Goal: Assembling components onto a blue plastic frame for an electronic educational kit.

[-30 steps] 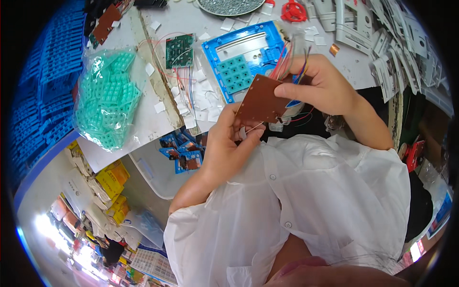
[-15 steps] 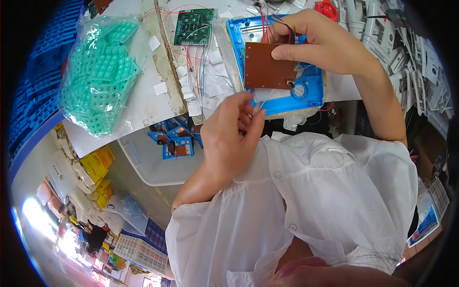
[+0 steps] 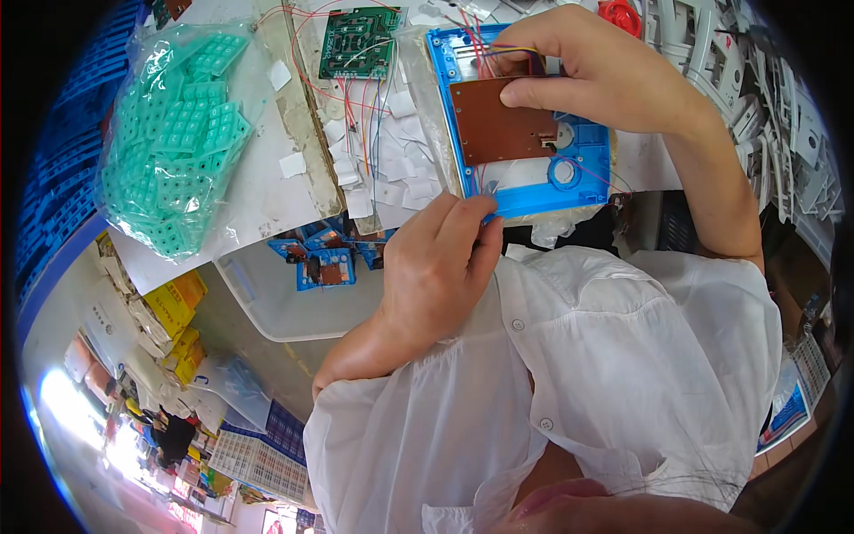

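A blue plastic casing (image 3: pixel 587 189), open side up, lies before me at the table's near edge. Over it my right hand (image 3: pixel 578 71) holds a brown circuit board (image 3: pixel 503 126) slightly tilted, thumb on its upper face and fingers beneath. Red wires and a bundle of coloured wires (image 3: pixel 531 53) run by those fingers. At the casing's near left corner, my left hand (image 3: pixel 438 262) is closed, thumb and forefinger gripping the rim. Thin wires pass down between the board and this corner.
A green circuit board (image 3: pixel 358 43) with long wires lies left of the casing, by scattered white paper pieces (image 3: pixel 405 147). Farther left sits a clear bag of green keypads (image 3: pixel 191 133). Below the table edge, a bin (image 3: pixel 285 325) holds blue assemblies. White plastic parts (image 3: pixel 712 80) crowd the right.
The brown board has come down lower and flatter over the casing. My left hand has moved slightly right, from loose wires to the casing's corner.
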Demonstrator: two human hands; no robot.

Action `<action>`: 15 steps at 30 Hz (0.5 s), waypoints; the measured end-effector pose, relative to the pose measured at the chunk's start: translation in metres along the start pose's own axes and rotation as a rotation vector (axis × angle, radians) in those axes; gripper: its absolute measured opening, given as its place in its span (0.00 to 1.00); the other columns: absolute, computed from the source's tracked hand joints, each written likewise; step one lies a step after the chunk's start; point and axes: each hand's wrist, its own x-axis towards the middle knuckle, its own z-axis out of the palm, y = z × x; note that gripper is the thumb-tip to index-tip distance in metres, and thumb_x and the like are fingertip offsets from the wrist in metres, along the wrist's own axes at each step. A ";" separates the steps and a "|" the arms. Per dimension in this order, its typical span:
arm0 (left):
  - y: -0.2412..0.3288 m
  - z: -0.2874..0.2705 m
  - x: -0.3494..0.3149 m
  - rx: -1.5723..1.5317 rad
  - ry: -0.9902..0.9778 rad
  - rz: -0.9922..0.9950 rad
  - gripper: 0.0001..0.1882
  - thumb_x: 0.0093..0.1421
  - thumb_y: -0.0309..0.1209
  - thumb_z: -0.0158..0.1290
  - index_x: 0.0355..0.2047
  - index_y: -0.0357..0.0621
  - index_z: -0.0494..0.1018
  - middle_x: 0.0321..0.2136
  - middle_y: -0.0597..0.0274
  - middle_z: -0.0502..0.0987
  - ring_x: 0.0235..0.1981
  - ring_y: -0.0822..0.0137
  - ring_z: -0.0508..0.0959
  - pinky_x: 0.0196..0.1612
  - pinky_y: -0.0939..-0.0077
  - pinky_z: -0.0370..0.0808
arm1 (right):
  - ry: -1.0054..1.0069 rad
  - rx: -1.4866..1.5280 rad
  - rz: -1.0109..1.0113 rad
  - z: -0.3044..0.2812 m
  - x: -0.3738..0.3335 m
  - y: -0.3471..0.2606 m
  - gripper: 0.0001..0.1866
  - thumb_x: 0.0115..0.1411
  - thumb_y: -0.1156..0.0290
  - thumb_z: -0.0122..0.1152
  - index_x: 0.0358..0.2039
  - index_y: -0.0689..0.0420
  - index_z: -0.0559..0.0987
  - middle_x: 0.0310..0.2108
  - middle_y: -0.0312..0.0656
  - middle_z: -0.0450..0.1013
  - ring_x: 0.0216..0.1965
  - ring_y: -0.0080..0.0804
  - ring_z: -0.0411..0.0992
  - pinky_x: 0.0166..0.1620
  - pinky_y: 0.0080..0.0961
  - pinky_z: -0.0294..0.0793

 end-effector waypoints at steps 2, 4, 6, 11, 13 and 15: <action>0.000 -0.001 0.000 -0.007 -0.013 0.004 0.10 0.57 0.19 0.64 0.40 0.36 0.79 0.23 0.61 0.75 0.18 0.71 0.74 0.21 0.77 0.68 | 0.081 -0.047 -0.094 0.007 0.002 0.007 0.12 0.60 0.72 0.65 0.40 0.66 0.83 0.31 0.55 0.80 0.34 0.50 0.79 0.38 0.37 0.76; 0.003 -0.003 0.001 -0.016 -0.042 -0.004 0.11 0.56 0.20 0.65 0.40 0.36 0.78 0.22 0.62 0.75 0.17 0.71 0.72 0.21 0.77 0.67 | 0.063 -0.191 -0.074 0.004 0.003 0.002 0.12 0.60 0.70 0.65 0.39 0.66 0.83 0.32 0.55 0.80 0.34 0.52 0.78 0.39 0.39 0.76; 0.003 -0.006 0.000 0.004 -0.053 -0.006 0.14 0.55 0.21 0.66 0.42 0.37 0.79 0.23 0.62 0.75 0.19 0.70 0.72 0.22 0.76 0.67 | 0.068 -0.312 -0.090 0.002 0.001 -0.010 0.12 0.60 0.69 0.65 0.39 0.65 0.83 0.32 0.55 0.80 0.35 0.54 0.78 0.41 0.41 0.76; -0.008 -0.016 0.016 0.157 0.067 0.190 0.23 0.51 0.30 0.70 0.48 0.42 0.79 0.38 0.59 0.79 0.36 0.59 0.76 0.37 0.67 0.73 | 0.142 -0.465 -0.095 0.012 0.001 -0.005 0.13 0.59 0.69 0.65 0.39 0.65 0.83 0.31 0.56 0.78 0.39 0.54 0.78 0.45 0.42 0.76; -0.013 -0.021 0.027 0.374 -0.014 0.264 0.27 0.51 0.36 0.69 0.51 0.44 0.79 0.47 0.61 0.78 0.45 0.56 0.74 0.46 0.62 0.69 | 0.134 -0.490 -0.050 0.014 -0.001 -0.009 0.16 0.58 0.68 0.65 0.43 0.66 0.82 0.31 0.56 0.78 0.39 0.55 0.77 0.46 0.42 0.76; -0.016 -0.024 0.027 0.572 -0.088 0.295 0.31 0.53 0.46 0.66 0.55 0.46 0.79 0.56 0.66 0.77 0.54 0.56 0.70 0.57 0.57 0.60 | 0.294 -0.576 -0.084 0.018 -0.007 -0.010 0.20 0.59 0.67 0.65 0.47 0.68 0.79 0.33 0.55 0.78 0.38 0.54 0.77 0.46 0.42 0.76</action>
